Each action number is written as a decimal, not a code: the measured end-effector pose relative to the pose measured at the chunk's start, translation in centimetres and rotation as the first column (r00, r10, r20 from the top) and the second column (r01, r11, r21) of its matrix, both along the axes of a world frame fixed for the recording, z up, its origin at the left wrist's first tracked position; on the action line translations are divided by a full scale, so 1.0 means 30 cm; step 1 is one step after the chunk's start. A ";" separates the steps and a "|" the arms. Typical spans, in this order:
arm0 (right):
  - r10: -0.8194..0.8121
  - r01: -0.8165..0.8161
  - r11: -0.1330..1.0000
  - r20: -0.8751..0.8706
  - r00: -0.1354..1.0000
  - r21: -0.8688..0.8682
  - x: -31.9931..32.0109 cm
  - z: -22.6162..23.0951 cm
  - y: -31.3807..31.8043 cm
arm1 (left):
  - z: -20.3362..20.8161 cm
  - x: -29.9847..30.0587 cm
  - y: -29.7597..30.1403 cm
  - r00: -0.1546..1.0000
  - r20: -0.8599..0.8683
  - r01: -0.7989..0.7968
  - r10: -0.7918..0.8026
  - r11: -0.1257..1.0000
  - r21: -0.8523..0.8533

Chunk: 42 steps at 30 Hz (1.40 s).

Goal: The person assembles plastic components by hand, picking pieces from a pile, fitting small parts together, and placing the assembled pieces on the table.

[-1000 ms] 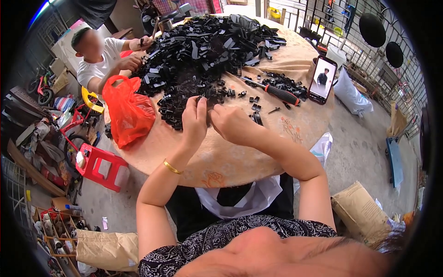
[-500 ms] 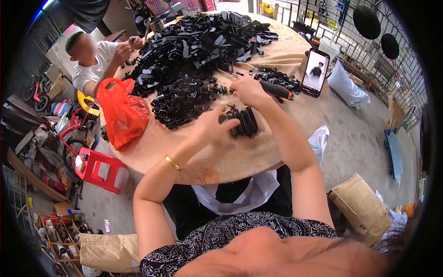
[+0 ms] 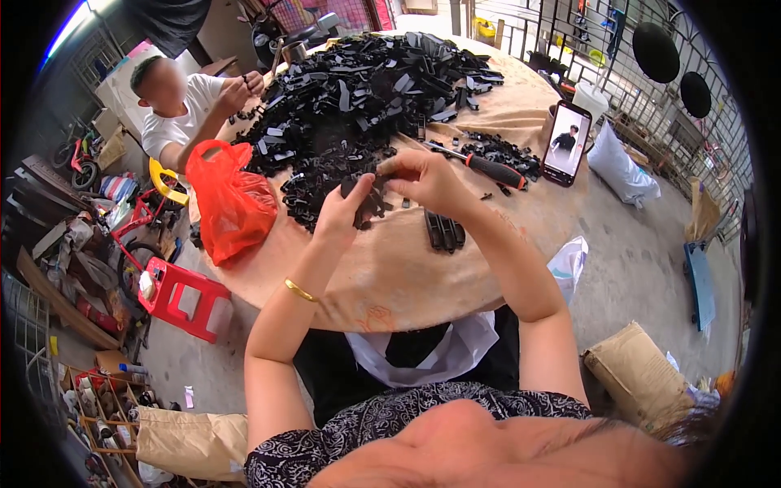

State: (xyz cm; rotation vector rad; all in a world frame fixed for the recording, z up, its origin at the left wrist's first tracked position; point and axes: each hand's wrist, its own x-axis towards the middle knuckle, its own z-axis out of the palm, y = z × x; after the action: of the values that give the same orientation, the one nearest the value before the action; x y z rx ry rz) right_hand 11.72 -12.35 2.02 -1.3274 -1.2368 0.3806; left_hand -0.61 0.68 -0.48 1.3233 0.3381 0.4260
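Note:
Over the near edge of the pile, my left hand (image 3: 335, 215) is closed on a black plastic part (image 3: 358, 189), its thumb pointing up. My right hand (image 3: 427, 185) is beside it, thumb and fingertips pinched together at the part; what they pinch is too small to make out. Below my right hand, several long black pieces (image 3: 444, 233) lie side by side in a row on the cloth. A screwdriver (image 3: 495, 172) with a black and red handle rests just beyond my right hand. Small black parts (image 3: 305, 195) are heaped left of my hands.
A large heap of black plastic pieces (image 3: 366, 77) covers the far side of the round table (image 3: 350, 285). A red plastic bag (image 3: 232, 203) sits at left, a propped phone (image 3: 567, 142) at right. Across the table, a person in a white shirt (image 3: 183, 106) handles small parts.
My left hand has moved from the row of long pieces up and left, and now holds a black part. My right hand has come away from the screwdriver to meet it.

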 end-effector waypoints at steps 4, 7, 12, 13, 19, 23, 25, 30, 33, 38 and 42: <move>-0.096 0.054 0.985 0.259 0.961 0.166 -0.032 -0.017 0.015 | 0.018 0.004 -0.006 0.999 0.043 0.029 -0.023 0.990 -0.141; -0.165 0.142 0.982 0.190 0.968 0.127 -0.057 -0.003 0.007 | -0.001 0.009 0.003 0.996 0.090 0.013 -0.002 0.993 -0.118; -0.270 0.222 0.961 0.381 0.884 0.166 -0.090 0.012 -0.007 | -0.019 0.005 0.009 0.999 0.032 -0.043 0.043 0.999 0.001; -0.252 0.204 0.966 0.409 0.877 0.159 -0.097 0.006 -0.002 | -0.018 0.007 0.004 0.999 0.032 -0.043 0.043 0.999 0.001; -0.223 0.193 0.974 0.387 0.895 0.115 -0.114 -0.036 0.007 | 0.006 0.014 -0.032 0.969 0.065 -0.246 0.238 0.952 0.184; -0.201 0.209 0.974 0.757 0.622 0.086 -0.108 -0.050 0.000 | 0.024 0.005 -0.046 0.949 0.079 -0.313 0.306 0.872 0.377; -0.180 0.185 0.978 0.842 0.509 0.097 -0.114 -0.052 -0.002 | 0.019 0.008 -0.050 0.934 0.116 -0.356 0.338 0.856 0.375; -0.121 0.183 0.983 0.807 0.578 0.016 -0.128 -0.062 -0.006 | 0.012 0.016 -0.048 0.914 0.121 -0.405 0.387 0.850 0.337; -0.031 0.242 0.955 0.756 0.654 -0.171 -0.135 -0.006 -0.024 | 0.001 0.028 -0.023 0.908 0.105 -0.417 0.406 0.850 0.323; 0.017 0.514 0.714 0.746 0.666 -0.476 0.077 0.062 -0.145 | 0.007 0.040 -0.039 0.997 0.003 -0.077 0.077 0.996 -0.042; 0.187 0.270 0.473 0.395 0.900 -0.839 0.091 0.075 -0.141 | 0.011 0.025 -0.064 0.968 -0.222 0.169 -0.117 0.957 0.236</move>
State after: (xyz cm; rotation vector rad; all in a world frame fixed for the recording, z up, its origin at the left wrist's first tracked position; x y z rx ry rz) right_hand 14.45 -16.59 4.28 -2.4756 -1.4199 0.7946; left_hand 0.15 -1.25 -0.14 1.6375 0.3646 0.2135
